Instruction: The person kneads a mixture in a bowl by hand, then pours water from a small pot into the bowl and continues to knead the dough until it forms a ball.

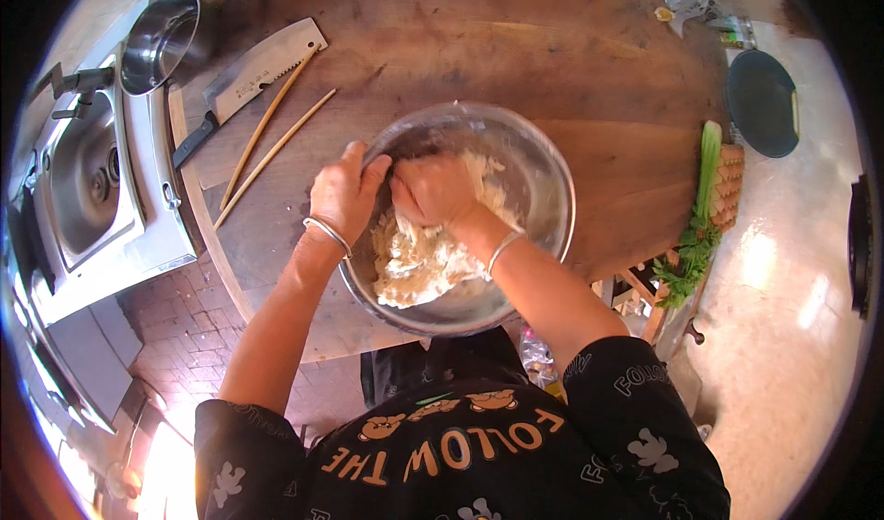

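Observation:
A wide metal bowl point(552, 195) stands near the front edge of the wooden table. Inside it lies a rough, floury mass of dough point(421, 264), with loose white flour on its surface. My left hand point(345, 188) grips the bowl's left rim, the thumb bent over the edge. Inside the bowl, my right hand point(435, 185) presses into the dough with curled fingers, slightly blurred. Its fingertips are hidden, so I cannot see whether they close on any dough. Each wrist wears a silver bangle.
Left of the bowl, two wooden chopsticks point(276, 157) lie near a cleaver point(266, 67) with a black handle. A steel pot point(160, 43) stands beside the sink point(93, 174). At the right are celery point(708, 167), an egg tray point(728, 185) and a dark oval lid or pan point(762, 104).

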The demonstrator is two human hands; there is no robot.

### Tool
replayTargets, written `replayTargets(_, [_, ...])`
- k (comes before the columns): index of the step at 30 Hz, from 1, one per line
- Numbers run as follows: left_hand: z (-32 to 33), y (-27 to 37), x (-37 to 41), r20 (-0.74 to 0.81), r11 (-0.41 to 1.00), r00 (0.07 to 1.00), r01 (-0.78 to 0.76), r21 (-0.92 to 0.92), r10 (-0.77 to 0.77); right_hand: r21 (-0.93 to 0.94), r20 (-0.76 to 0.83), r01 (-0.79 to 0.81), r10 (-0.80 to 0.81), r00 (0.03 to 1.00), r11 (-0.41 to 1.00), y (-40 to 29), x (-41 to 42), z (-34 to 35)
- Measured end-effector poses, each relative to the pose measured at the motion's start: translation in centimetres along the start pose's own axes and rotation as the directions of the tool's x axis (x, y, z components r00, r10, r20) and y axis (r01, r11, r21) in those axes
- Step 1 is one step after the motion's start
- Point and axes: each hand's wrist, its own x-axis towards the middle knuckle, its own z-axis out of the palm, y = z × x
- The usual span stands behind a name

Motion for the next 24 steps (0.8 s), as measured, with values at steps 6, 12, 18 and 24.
replayTargets(6, [-0.4,-0.7,0.7,-0.104,1.0,0.994,0.022,0.022,-0.02,-0.051,-0.191,0.023,-0.033,0.981,0.998,1.0,3.7,0.6])
replayTargets(12, [1.0,-1.6,0.9,-0.222,0.992,0.966,0.124,-0.04,-0.129,0.067,-0.251,0.094,-0.074,0.965,0.993,2.8,5.3,2.8])
replayTargets(18, [4.5,-4.5,-5.7,-0.455,0.944,0.828,0.306,-0.124,-0.328,0.414,-0.391,0.258,-0.086,0.916,0.873,0.4,1.5,-1.0])
replayTargets(24, [6.0,-1.5,-14.2,-0.435,0.866,0.759,0.344,-0.363,-0.484,0.381,-0.469,0.174,0.027,0.883,0.908,1.9,-6.3,-8.1])
